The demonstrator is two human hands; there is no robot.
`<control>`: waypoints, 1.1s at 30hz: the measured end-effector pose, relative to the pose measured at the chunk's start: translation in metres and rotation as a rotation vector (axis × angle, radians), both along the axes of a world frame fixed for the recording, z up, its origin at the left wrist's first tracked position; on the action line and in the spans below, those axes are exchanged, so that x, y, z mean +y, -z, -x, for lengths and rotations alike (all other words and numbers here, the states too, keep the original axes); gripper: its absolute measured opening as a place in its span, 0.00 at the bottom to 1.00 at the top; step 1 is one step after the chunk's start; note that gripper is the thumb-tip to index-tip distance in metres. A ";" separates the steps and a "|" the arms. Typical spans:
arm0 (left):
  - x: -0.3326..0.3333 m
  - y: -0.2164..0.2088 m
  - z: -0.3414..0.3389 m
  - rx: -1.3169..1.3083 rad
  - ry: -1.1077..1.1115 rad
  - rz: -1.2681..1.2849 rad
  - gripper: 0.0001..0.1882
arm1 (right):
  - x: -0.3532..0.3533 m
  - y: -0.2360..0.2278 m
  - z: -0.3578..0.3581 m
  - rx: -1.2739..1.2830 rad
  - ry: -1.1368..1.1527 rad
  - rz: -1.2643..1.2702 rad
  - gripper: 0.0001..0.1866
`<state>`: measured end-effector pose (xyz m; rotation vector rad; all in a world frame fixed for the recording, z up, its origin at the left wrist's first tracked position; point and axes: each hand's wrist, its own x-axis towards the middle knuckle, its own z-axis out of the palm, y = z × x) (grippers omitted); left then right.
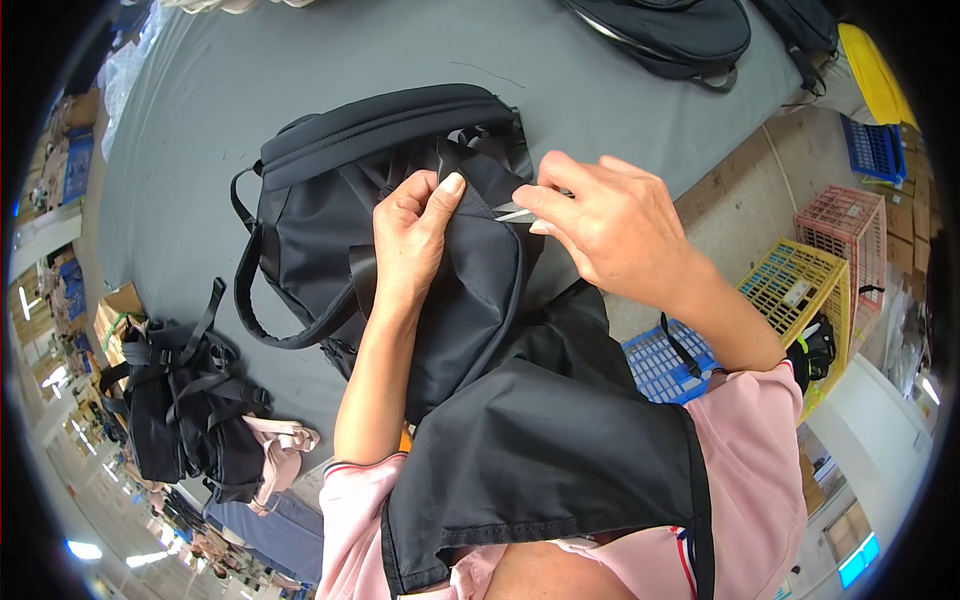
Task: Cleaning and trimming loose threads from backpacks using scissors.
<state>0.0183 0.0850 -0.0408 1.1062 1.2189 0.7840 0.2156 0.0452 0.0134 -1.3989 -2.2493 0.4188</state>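
A black backpack [310,235] lies on the grey-covered table in front of me, its padded strap across the far side and a loop strap at the left. My left hand [412,225] is closed, pinching the backpack's black fabric between thumb and fingers. Close to its right, my right hand [605,220] is closed around a small pair of thread snips [513,213]. Their slim silver blades point left at the fabric edge, while the handles are hidden in my fingers. Whether the blades touch the fabric, I cannot tell.
More black bags lie at the table's [200,130] far right, including a rounded backpack [690,40]. Black bags with straps [180,410] hang or lie at the left edge. To the right stand a yellow crate [790,280], a pink crate [845,225] and a blue crate [655,365].
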 end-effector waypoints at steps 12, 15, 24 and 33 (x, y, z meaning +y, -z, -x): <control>0.002 0.001 0.002 -0.013 -0.011 0.027 0.11 | 0.005 0.010 0.003 -0.006 -0.013 0.045 0.08; 0.002 0.003 -0.002 -0.018 -0.012 0.007 0.11 | -0.001 0.046 0.007 0.627 0.162 0.386 0.11; 0.003 0.001 0.001 -0.048 -0.015 0.014 0.10 | -0.002 0.039 0.005 0.547 0.136 0.330 0.08; -0.007 -0.001 0.001 -0.163 -0.095 -0.096 0.07 | -0.020 0.044 0.012 0.971 0.279 0.612 0.08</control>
